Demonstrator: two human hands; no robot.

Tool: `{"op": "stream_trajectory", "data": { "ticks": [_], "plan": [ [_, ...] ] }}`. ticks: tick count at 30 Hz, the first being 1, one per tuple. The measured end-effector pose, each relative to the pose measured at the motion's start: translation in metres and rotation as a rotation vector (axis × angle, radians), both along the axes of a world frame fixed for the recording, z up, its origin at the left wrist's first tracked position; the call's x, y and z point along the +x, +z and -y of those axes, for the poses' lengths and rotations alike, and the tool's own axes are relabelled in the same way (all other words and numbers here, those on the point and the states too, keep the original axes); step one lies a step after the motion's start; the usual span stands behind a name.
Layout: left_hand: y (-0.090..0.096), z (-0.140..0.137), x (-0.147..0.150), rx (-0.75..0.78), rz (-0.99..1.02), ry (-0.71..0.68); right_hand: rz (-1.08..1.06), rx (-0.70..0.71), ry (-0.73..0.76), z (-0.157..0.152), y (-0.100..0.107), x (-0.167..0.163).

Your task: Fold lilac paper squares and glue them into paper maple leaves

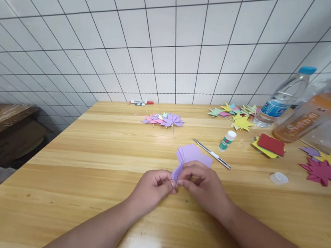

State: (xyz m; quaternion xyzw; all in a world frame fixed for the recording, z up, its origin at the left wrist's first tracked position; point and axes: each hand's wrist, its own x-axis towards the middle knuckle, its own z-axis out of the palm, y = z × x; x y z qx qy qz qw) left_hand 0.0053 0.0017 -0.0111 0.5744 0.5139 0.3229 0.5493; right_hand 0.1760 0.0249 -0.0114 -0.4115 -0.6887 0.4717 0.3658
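Note:
Between both sets of fingertips is a piece of folded purple paper [176, 173]. My left hand [153, 185] pinches its lower end, with thumb and fingers pressed together. From the other side, my right hand [203, 185] closes thumb and fingers on the same end, partly hiding it. More purple paper [196, 155] lies flat on the table just beyond my hands; I cannot tell how it meets the folded piece. Behind it a craft knife [212, 154] lies slantwise. A glue stick [227, 141] stands upright and uncovered to the right, its clear cap [278, 178] resting apart on the wood.
Folded paper leaves [173, 120] lie mid-table, with more leaves [241, 122] at the back right. Markers [141, 102] lie by the tiled wall. To the right are stacked paper squares [270, 145], a water bottle [276, 107], an orange drink bottle [311, 117] and a dark red leaf [325, 172].

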Motion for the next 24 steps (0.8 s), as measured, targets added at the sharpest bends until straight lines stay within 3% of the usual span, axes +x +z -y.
{"op": "stream_trajectory", "data": {
  "ticks": [3, 5, 18, 24],
  "plan": [
    [0.0015, 0.0006, 0.0012, 0.032, -0.033, 0.000, -0.107, -0.216, 0.056, -0.0019, -0.0019, -0.0012],
    [0.0025, 0.0011, 0.0023, 0.041, -0.057, 0.000, -0.132, -0.279, 0.049, -0.0026, -0.0028, -0.0017],
    [0.0037, 0.0008, 0.0027, 0.042, -0.027, 0.023, -0.105, -0.248, -0.012, -0.0015, -0.0011, -0.0023],
    [0.0044, 0.0008, 0.0012, 0.061, -0.002, -0.051, 0.005, -0.168, -0.049, -0.0018, -0.0044, -0.0006]
  ]
}}
